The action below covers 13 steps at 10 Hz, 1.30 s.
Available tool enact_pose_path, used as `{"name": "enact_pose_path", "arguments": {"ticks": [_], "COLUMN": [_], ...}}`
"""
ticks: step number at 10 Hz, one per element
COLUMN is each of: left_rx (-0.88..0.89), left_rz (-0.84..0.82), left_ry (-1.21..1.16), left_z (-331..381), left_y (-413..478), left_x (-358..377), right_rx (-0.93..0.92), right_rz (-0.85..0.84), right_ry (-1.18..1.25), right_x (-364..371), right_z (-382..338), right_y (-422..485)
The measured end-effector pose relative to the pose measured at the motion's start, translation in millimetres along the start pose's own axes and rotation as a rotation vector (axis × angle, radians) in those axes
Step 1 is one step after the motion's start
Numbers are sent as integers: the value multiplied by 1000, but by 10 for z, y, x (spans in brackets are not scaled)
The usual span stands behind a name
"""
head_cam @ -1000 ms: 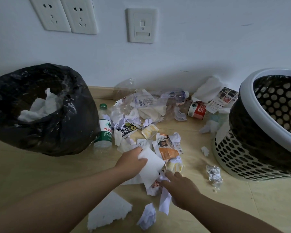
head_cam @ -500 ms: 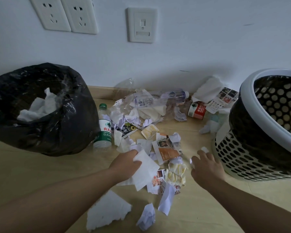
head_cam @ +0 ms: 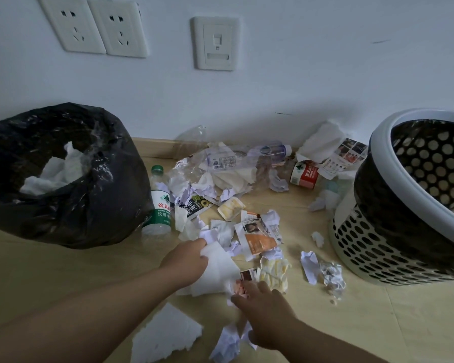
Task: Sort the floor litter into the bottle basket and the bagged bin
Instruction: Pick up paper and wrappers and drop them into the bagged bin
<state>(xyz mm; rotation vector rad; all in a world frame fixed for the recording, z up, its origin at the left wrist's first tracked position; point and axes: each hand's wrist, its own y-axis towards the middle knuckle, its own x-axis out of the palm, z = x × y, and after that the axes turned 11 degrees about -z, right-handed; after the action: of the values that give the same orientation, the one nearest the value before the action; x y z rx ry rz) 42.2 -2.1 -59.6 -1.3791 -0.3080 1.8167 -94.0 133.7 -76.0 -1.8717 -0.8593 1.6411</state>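
Wooden floor [head_cam: 63,271] by white wall [head_cam: 299,74], litter [head_cam: 257,237] strewn; left hand [head_cam: 186,260] grips tissue [head_cam: 218,273].

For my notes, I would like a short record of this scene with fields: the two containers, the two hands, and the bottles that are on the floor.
bagged bin: on the left, white tissue inside
bottle basket: on the right, perforated wall; contents not visible
left hand: grips a white paper sheet
right hand: low over paper scraps; hold unclear
green-capped bottle: on the floor beside the bagged bin
red-labelled bottle: lying near the wall, left of the bottle basket
clear bottle: lying in the litter by the wall
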Motion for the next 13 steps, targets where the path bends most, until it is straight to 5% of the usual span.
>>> {"name": "enact_pose_path", "arguments": {"ticks": [2,6,9,10,13], "left_rx": [25,27,48,34,-34], "left_rz": [-25,-39,-68,-77,-62], "left_ry": [2,8,8,-30,-458], "left_z": [-38,-63,2,-7,144], "left_y": [-11,-48,-58,-52,-14], "left_x": [0,-31,-29,-22,-66], "right_rx": [40,227,261,272,264], "right_rz": [95,28,199,290,572], "right_ry": [-52,44,-6,105,1354], "right_x": [-26,-9,140,-16,-686], "right_z": [244,166,181,274,418], "right_y": [-7,-43,26,-39,64]}}
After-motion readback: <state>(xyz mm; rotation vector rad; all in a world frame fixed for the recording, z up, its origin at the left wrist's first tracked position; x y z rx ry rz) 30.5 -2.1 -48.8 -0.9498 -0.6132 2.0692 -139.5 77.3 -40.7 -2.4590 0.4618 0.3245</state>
